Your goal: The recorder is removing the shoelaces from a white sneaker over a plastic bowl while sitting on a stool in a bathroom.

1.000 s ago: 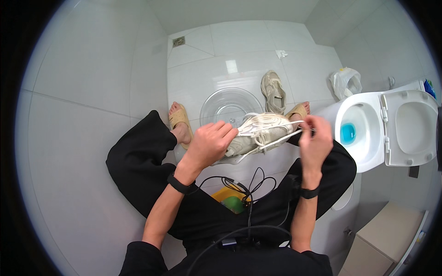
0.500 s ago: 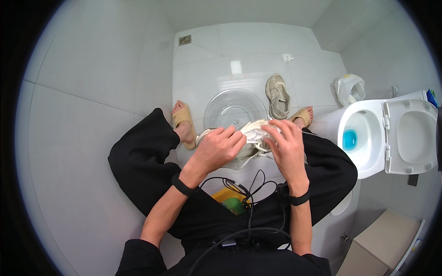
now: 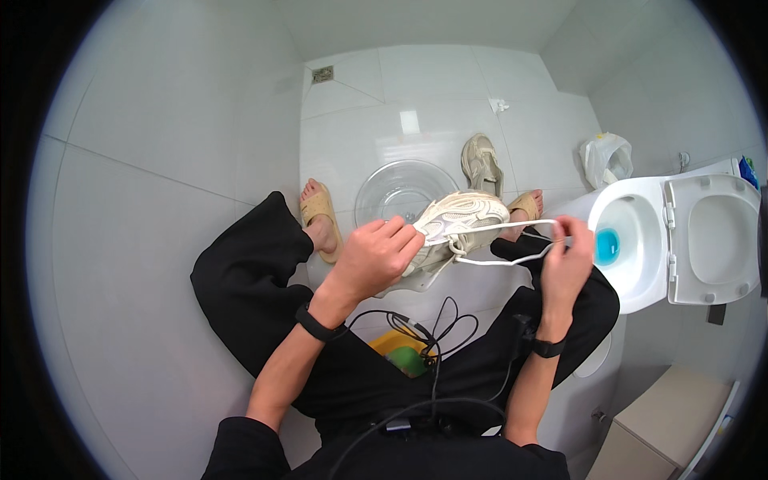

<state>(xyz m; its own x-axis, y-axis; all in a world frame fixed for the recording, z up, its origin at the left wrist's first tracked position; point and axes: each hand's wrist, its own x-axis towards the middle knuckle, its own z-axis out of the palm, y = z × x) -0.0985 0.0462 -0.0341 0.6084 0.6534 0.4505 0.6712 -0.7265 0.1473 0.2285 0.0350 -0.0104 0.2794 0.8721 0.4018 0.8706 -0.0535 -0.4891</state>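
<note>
A cream sneaker (image 3: 464, 218) hangs between my hands above the floor, tilted with its toe toward the right. My left hand (image 3: 374, 258) is closed around its heel end. Pinched in my right hand (image 3: 566, 260) is the white shoelace (image 3: 512, 227), drawn out to the right of the shoe in two stretched strands. Where the lace leaves the sneaker there is a knot or loop. Just beyond the held shoe stands a clear round basin (image 3: 404, 186), partly covered by it. The matching sneaker (image 3: 481, 160) rests on the floor to the basin's right.
A white toilet (image 3: 632, 240) with raised lid and blue water is at the right. Beside it sits a white plastic bag (image 3: 606, 158). Black cables (image 3: 436, 336) lie across my lap, over a yellow and green object (image 3: 404, 354). A floor drain (image 3: 322, 74) is at the far left.
My right hand has moved right, pulling the shoelace out taut. The held sneaker has turned, so more of its side and toe shows. My left hand keeps its grip.
</note>
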